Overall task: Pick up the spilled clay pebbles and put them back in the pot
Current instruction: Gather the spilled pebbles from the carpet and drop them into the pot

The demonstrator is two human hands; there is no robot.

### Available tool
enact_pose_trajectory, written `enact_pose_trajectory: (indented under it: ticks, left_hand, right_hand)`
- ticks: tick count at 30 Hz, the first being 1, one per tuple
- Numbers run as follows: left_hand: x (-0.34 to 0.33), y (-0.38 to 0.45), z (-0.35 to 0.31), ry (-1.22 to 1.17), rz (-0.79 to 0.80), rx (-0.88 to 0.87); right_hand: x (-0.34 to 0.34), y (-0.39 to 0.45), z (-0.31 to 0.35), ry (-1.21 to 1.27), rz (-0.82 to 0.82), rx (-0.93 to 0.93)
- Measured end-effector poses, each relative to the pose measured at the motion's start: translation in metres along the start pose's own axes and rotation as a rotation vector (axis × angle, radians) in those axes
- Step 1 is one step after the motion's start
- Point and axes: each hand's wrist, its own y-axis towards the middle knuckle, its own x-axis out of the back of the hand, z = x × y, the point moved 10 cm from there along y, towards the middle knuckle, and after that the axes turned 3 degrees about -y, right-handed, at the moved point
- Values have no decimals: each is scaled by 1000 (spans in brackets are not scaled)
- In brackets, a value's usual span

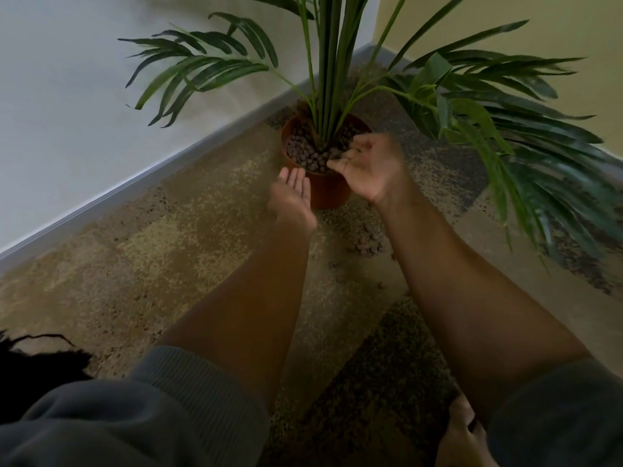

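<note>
Mottled carpet (202,230), pot (328,192), corner walls (67,79)

Both hands forward, palms up: left (292,193) flat, right (369,166) cupped.

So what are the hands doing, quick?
Left hand: open, palm up, empty, beside the pot.
Right hand: open, cupped over the pot, tipping pebbles in.

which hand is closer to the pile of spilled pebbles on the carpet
Left, narrowly. The left hand is palm up against the pot front, up and left of the spilled pebbles. The right hand is higher, cupped over the pot rim.
</note>
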Motion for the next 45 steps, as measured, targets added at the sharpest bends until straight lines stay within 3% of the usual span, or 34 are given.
enact_pose_trajectory:
  ticks: [7,10,12,14,18,21,27,34,45]
  left_hand:
    - [36,2,14,205,-143,59]
    - [64,7,36,516,-208,174]
    - [73,9,46,863,-164,216]
    - [75,14,51,1210,-76,165]
    - [75,13,70,1563,138,103]
    - [75,12,79,1821,253,21]
    - [69,3,90,1940,444,-100]
    - [65,-6,100,2015,555,-42]
    - [70,-19,107,2095,682,71]
  right_hand:
    - [34,-2,-6,23,49,-34]
    - [62,0,-18,-97,-26,-81]
    - [83,4,-27,-252,-113,-100]
    - [103,7,-36,-492,-215,-127]
    - [131,17,-26,-1309,-367,-20]
    - [140,30,-37,-1757,-293,-12]
    - [151,38,-58,-2212,-163,-6]
    - [150,31,-56,-2136,-189,170]
    - [146,19,-62,-2131,-48,137]
